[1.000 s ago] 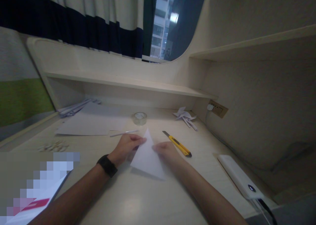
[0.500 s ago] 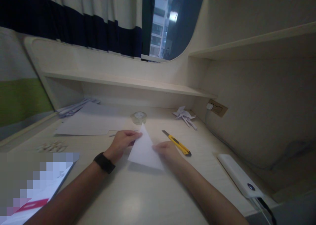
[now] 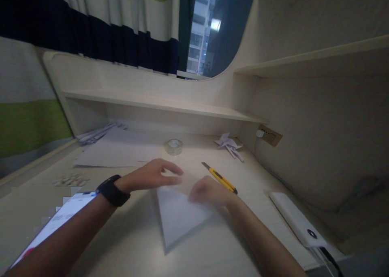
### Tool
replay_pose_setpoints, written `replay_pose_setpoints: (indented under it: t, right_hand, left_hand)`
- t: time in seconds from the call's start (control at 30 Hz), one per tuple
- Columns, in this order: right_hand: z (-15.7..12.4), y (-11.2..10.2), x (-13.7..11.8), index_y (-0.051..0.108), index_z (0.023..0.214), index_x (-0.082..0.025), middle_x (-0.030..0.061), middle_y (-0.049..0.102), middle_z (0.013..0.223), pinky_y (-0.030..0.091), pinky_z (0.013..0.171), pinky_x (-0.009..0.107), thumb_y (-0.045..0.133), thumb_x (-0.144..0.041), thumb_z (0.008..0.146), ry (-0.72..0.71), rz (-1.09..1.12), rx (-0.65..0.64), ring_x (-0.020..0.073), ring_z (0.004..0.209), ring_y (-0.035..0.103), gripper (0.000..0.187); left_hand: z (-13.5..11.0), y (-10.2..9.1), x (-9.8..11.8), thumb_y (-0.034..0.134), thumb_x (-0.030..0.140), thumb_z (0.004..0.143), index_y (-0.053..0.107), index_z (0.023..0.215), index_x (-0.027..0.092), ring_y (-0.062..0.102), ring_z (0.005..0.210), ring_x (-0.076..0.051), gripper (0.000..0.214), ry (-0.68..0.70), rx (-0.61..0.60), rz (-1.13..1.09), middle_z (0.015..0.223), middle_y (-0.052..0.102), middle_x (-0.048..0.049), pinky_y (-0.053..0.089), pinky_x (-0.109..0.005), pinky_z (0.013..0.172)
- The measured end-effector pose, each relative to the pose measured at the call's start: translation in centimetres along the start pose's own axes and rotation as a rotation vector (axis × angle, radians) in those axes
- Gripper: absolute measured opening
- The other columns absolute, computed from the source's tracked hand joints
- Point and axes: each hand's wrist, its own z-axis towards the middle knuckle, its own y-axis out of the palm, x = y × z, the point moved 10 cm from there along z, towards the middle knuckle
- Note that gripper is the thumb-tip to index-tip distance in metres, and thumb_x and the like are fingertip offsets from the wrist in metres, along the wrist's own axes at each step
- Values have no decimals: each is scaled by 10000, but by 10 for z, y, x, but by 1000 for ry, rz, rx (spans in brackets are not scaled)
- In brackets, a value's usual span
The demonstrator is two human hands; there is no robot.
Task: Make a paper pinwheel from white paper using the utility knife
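A folded white piece of paper (image 3: 182, 218), shaped like a triangle with one point toward me, is over the desk in front of me. My right hand (image 3: 209, 192) pinches its upper right side; the fingertips are smeared by motion. Just above the paper's upper left corner, my left hand (image 3: 154, 173), with a black watch at the wrist, has its thumb and fingers parted and nothing between them. Beyond my right hand lies a yellow utility knife (image 3: 223, 179), blade out. A roll of clear tape (image 3: 174, 146) rests farther back.
White paper sheets (image 3: 115, 149) lie at the back left, a paper pinwheel (image 3: 227, 145) at the back right. Small pale pieces (image 3: 71, 180) and a lit screen (image 3: 57, 224) are at left. A white power strip (image 3: 291, 218) with cables sits on the right, below a wall socket (image 3: 270, 135).
The paper has turned, its point swinging from far side to near side, and come closer to me. My left hand has let go of it. The view has shifted slightly.
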Motion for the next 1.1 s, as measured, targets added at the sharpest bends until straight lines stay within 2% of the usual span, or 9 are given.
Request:
replay_pose_setpoints:
  t: [0.03, 0.1, 0.17, 0.27, 0.43, 0.63, 0.83, 0.97, 1.1]
  right_hand:
    - [1, 4, -3, 744, 777, -115, 14, 629, 619, 397, 548, 221, 692, -335, 706, -26, -47, -44, 97, 550, 489, 237]
    - [2, 9, -7, 746, 793, -111, 7, 620, 614, 383, 537, 212, 676, -339, 729, -59, -121, -94, 92, 547, 477, 247]
    - [4, 15, -8, 746, 800, -104, -5, 594, 584, 370, 520, 207, 670, -355, 740, -71, -176, -130, 85, 525, 457, 269]
    - [5, 22, -5, 745, 815, -97, -13, 577, 570, 375, 524, 207, 672, -347, 740, -76, -226, -155, 84, 517, 456, 271]
    - [3, 26, 4, 746, 844, -101, 1, 617, 617, 408, 575, 207, 672, -285, 733, -52, -242, -193, 96, 564, 507, 228]
    - [-6, 25, 16, 741, 816, -103, -11, 600, 571, 393, 511, 185, 655, -267, 732, 10, -199, -249, 90, 521, 510, 204]
    - [-27, 27, 27, 727, 753, -122, 23, 677, 648, 463, 556, 200, 616, -204, 717, 110, -36, -323, 118, 587, 617, 142]
    - [-40, 30, 30, 717, 762, -118, 45, 694, 686, 504, 599, 223, 628, -247, 726, 153, 101, -356, 132, 642, 652, 161]
    - [-52, 27, 36, 723, 792, -121, 52, 702, 719, 518, 642, 238, 638, -286, 739, 169, 109, -408, 132, 670, 657, 193]
  left_hand:
    - [-1, 18, 9, 638, 412, 786, 730, 946, 205, 643, 860, -200, 278, 39, -148, 63, 970, 725, -49, 438, -261, 751]
    - [-3, 44, 20, 615, 334, 794, 748, 840, 193, 616, 655, -142, 199, 117, -301, 143, 787, 730, -18, 396, -218, 611]
    - [-2, 63, 20, 595, 281, 787, 737, 707, 176, 500, 493, -95, 194, 159, -360, 204, 597, 665, 9, 305, -215, 494]
    - [-2, 81, 6, 591, 232, 748, 696, 598, 155, 396, 429, -76, 199, 121, -404, 147, 469, 547, 36, 232, -221, 442]
    - [-8, 83, -15, 605, 223, 697, 718, 632, 166, 474, 502, -97, 142, -39, -381, -14, 554, 627, 25, 302, -200, 478]
    - [-19, 82, -35, 652, 264, 642, 734, 628, 168, 537, 538, -127, 127, -171, -397, -115, 607, 683, -3, 378, -203, 517]
    - [-24, 86, -45, 673, 291, 636, 741, 613, 189, 536, 517, -130, 125, -176, -424, -203, 599, 695, -8, 383, -214, 517]
    - [-27, 89, -48, 673, 316, 659, 756, 653, 196, 553, 532, -134, 146, -174, -445, -203, 615, 707, -16, 391, -215, 527]
    - [-28, 92, -52, 681, 325, 664, 762, 683, 200, 583, 570, -151, 150, -167, -461, -217, 655, 723, -24, 415, -229, 558]
